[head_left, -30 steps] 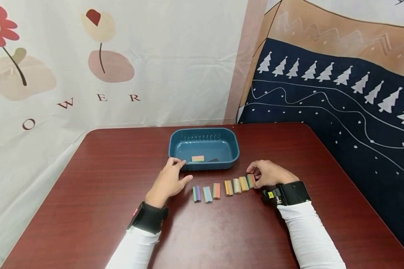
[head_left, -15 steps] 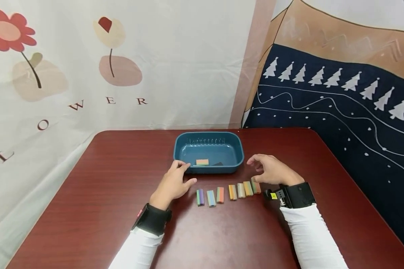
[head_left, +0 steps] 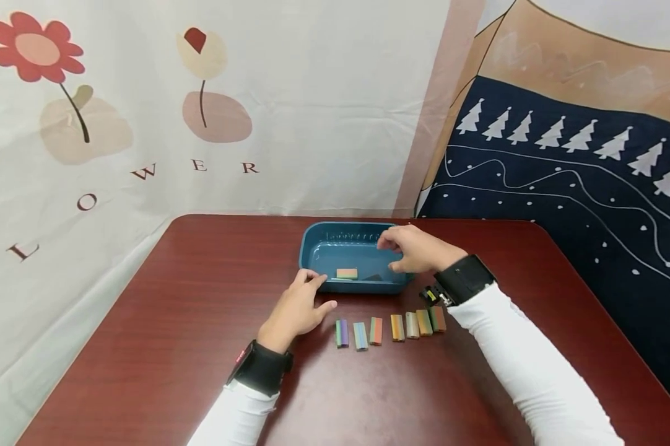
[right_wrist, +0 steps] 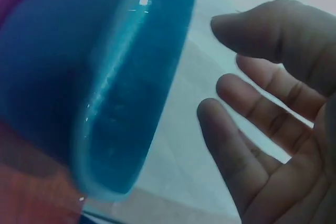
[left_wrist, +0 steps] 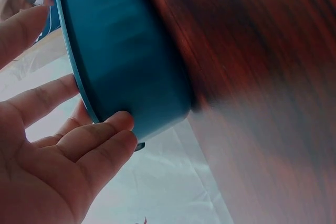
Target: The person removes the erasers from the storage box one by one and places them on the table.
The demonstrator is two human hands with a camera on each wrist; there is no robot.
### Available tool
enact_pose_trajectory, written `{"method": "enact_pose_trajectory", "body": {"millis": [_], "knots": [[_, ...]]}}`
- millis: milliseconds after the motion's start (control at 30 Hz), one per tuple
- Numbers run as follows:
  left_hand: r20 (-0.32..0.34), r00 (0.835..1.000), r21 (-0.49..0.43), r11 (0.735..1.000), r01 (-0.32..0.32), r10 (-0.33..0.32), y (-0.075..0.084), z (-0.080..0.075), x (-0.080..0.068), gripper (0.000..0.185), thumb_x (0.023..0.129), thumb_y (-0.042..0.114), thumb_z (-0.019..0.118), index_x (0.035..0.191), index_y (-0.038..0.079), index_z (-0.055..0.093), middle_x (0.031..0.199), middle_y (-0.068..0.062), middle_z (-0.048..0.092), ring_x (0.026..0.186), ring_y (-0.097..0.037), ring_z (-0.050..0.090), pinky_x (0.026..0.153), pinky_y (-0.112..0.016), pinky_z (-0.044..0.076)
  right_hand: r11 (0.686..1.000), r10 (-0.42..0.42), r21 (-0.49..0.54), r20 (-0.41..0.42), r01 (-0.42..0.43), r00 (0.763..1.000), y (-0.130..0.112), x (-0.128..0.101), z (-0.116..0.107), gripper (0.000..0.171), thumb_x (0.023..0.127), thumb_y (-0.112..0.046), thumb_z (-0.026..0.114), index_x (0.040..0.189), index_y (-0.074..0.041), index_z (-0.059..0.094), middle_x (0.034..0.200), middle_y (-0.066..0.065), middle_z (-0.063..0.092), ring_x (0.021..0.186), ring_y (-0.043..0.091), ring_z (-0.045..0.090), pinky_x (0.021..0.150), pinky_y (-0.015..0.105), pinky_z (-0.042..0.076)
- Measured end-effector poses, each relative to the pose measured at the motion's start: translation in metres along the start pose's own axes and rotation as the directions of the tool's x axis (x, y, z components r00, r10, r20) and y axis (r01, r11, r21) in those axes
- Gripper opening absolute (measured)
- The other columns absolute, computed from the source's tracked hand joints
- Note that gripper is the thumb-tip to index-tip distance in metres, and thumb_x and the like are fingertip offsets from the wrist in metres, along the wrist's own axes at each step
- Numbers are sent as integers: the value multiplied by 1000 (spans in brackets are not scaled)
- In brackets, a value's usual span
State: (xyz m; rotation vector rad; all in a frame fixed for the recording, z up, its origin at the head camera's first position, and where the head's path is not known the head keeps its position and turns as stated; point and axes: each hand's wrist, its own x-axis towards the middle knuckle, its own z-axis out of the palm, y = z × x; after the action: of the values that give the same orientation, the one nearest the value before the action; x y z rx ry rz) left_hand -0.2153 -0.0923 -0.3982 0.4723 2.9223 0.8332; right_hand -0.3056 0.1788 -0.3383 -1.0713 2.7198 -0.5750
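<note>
My right hand [head_left: 415,249] hovers spread and empty over the teal tray [head_left: 313,244]; my left hand [head_left: 298,306] steadies its rim, fingers relaxed. Next, I judge, another block from the row [head_left: 392,327].

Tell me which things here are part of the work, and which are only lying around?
Part of the work:
- blue tray, left hand touching its near rim
- right hand, empty, over the tray
- block in the tray
- row of seven blocks

Only around:
- table
- flower cloth
- tree cloth
</note>
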Motion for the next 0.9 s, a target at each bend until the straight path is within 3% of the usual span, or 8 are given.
{"method": "enact_pose_trajectory", "body": {"millis": [200,333,433,633,800,900], "knots": [[20,1000,2,1000,7,-7,1,2,2,62,91,34,69,142,3,50,133,-13,42,95,-26,59,90,-43,48,995,-33,-91,150,47,988,-3,39,-4,33,82,-7,76,113,-9,65,109,8,61,98,25,57,84,39,49],[21,1000,13,1000,4,-5,1,3,2,61,91,34,69,141,3,50,132,-14,42,92,-25,60,88,-43,49,985,-45,-149,252,85,967,0,62,4,35,82,-3,74,115,-6,65,110,10,62,101,26,57,85,38,50],[21,1000,10,1000,4,-4,1,3,1,61,92,34,68,141,3,50,133,-14,42,87,-23,60,86,-42,49,973,-34,-201,347,110,937,-1,76,13,41,82,-2,75,121,-7,64,117,11,61,109,27,56,86,37,50],[8,1000,6,1000,-3,3,-1,1,-2,61,92,32,69,141,2,50,132,-13,42,78,-19,58,82,-41,50,937,27,-315,500,152,865,-16,95,32,59,79,3,76,131,-21,58,132,4,55,119,19,51,89,33,50],[10,1000,4,1000,-15,15,-3,1,-1,61,92,32,69,141,2,50,132,-13,42,66,-13,52,74,-37,49,900,26,-372,571,230,820,-25,105,42,63,82,4,74,132,-27,55,131,0,56,111,15,54,82,28,51],[11,1000,-2,1000,-18,18,-3,1,1,61,92,33,69,141,2,49,131,-13,41,64,-12,51,73,-36,48,878,4,-389,590,280,808,-25,109,47,57,84,2,72,131,-27,56,128,-2,58,105,13,57,80,26,51]]}}
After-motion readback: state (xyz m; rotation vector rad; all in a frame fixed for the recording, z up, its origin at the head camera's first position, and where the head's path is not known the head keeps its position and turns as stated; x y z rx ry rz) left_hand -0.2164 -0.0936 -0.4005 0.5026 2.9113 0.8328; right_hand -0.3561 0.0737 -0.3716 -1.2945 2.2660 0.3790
